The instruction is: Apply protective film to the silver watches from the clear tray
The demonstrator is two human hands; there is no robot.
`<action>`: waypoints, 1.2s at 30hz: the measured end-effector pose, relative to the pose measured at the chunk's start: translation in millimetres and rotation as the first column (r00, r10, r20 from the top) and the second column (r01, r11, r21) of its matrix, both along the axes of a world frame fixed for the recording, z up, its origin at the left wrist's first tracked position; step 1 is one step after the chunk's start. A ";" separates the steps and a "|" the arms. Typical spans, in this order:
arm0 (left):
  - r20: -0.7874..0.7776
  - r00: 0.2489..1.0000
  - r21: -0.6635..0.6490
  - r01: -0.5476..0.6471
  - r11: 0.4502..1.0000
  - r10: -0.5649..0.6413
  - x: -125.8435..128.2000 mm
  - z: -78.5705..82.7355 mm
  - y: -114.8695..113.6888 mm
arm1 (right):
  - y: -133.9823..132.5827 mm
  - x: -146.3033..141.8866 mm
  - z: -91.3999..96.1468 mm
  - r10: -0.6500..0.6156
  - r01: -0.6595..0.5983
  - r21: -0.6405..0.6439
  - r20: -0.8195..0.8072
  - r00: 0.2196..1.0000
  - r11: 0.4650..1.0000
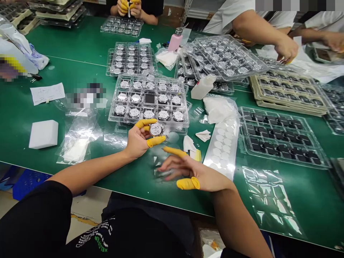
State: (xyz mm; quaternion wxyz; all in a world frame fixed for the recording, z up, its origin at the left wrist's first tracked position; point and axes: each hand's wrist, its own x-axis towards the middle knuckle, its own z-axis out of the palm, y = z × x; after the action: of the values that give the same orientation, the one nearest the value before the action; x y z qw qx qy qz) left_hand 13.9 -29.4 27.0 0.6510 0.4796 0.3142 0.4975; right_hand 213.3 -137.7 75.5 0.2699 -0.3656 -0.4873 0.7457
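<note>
My left hand [140, 140], with yellow finger cots on thumb and index finger, pinches a round silver watch case [156, 129] by its rim. Its back, printed with markings, faces up. To the right, my right hand [195, 171] hovers with fingers spread, slightly blurred by motion, also wearing yellow cots. A small clear film [158, 162] is by its fingertips; whether they touch is hard to tell. Just beyond my left hand lies a clear plastic tray [112, 116] of similar watch cases. One pocket in its middle row shows only a black square.
A sheet of round white stickers [224, 147] lies right of my hands, beside a tray of black inserts [282, 138]. Behind stand a white bottle [203, 87], a pink bottle [175, 41] and stacked trays [228, 57]. A white foam block [43, 134] sits left. Co-workers' hands work opposite.
</note>
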 end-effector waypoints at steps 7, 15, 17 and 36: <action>-0.109 0.994 0.094 -0.008 0.996 0.018 -0.2 -8.7 3.0 | 6.7 40.8 1.1 0.171 -0.188 0.048 0.237 0.956 0.981; -0.269 0.960 0.246 0.141 0.959 -0.072 -1.1 -13.4 -11.0 | 18.9 -2.4 -37.6 -0.780 0.397 0.819 0.094 0.619 0.414; -0.279 0.958 0.276 0.150 0.949 -0.070 -1.3 -14.3 -12.4 | 16.4 -10.9 -42.5 -0.792 0.362 0.845 0.112 0.600 0.393; -0.333 0.939 0.610 0.151 0.778 0.079 -3.2 -27.0 -12.3 | 20.2 -1.0 -30.9 -0.731 0.612 0.411 0.270 0.627 0.676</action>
State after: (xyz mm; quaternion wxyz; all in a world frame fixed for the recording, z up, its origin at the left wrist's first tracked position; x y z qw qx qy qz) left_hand 10.7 -41.6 -0.1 0.3992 0.7531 0.2291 0.4701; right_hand 212.3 -117.5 44.6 0.4701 -0.6288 -0.4585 0.4165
